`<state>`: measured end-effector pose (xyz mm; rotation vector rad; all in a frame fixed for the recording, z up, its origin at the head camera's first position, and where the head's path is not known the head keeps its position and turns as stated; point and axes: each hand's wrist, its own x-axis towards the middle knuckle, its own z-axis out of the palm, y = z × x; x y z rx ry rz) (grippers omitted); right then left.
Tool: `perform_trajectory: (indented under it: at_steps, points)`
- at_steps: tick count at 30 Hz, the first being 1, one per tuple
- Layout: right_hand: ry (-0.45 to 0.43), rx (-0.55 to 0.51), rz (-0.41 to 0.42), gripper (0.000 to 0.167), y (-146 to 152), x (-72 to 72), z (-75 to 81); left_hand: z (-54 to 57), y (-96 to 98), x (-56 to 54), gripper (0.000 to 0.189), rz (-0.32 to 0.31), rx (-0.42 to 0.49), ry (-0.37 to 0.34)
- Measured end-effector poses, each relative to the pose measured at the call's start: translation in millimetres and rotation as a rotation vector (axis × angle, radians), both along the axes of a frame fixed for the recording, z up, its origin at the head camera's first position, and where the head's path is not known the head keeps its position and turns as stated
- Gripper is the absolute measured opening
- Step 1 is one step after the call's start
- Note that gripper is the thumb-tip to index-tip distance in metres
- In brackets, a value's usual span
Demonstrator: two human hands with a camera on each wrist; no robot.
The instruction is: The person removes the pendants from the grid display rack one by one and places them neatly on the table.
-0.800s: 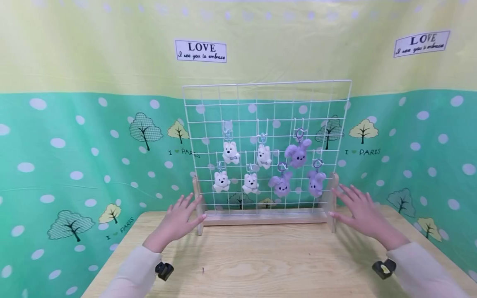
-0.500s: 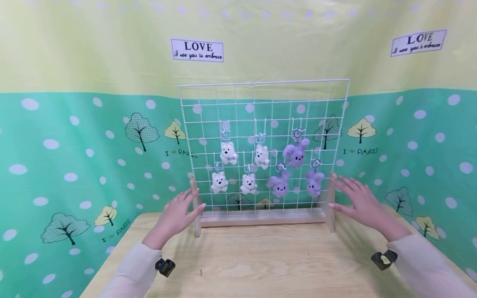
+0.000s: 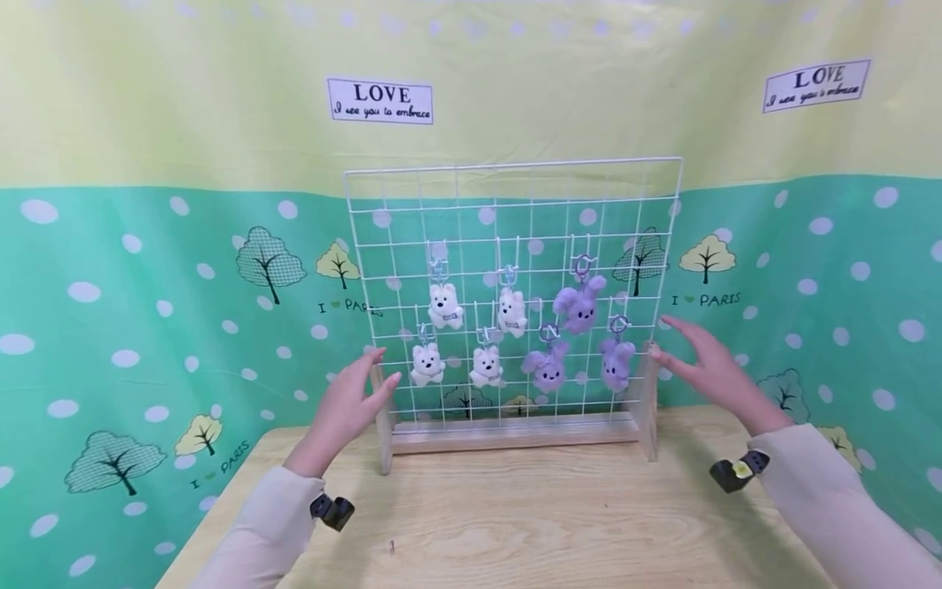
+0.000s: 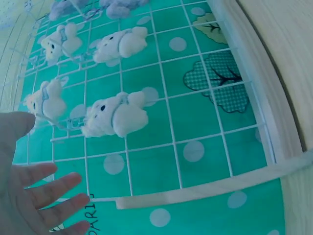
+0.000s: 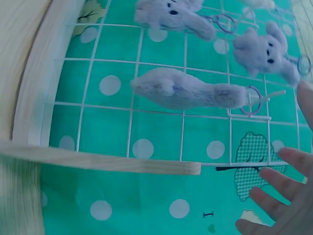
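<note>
A white wire grid rack (image 3: 515, 166) stands upright in a wooden base (image 3: 515, 439). From its hooks hang several white plush dog or bear keychains (image 3: 445, 307) on the left and three purple plush rabbit keychains (image 3: 581, 307) on the right. My left hand (image 3: 344, 409) is beside the rack's left edge, above the wooden side post, its fingers spread in the left wrist view. On the opposite edge, my right hand (image 3: 717, 376) has thumb and fingers extended near the grid. Neither hand holds anything; whether fingertips touch the frame is hard to tell.
The rack stands toward the back of a light wooden table (image 3: 508, 523). A green and yellow patterned curtain (image 3: 147, 286) surrounds the table at the back and sides. A tiny dark mark or scrap (image 3: 392, 546) shows near the front.
Both hands have risen from beside the lower wooden posts to higher along the rack's edges. The head view has shifted slightly, so the rack appears a little further left. The keychains still hang there.
</note>
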<state>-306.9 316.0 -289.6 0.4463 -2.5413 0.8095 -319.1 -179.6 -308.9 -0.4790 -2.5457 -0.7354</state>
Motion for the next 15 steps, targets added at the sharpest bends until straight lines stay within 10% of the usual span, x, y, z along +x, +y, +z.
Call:
perform_trajectory:
  at_steps: [15]
  points:
    - [-0.022, -0.437, -0.162, 0.074, -6, -36.3, -1.4, 10.7, 17.2, -15.5, 0.055, -0.050, 0.252, -0.034]
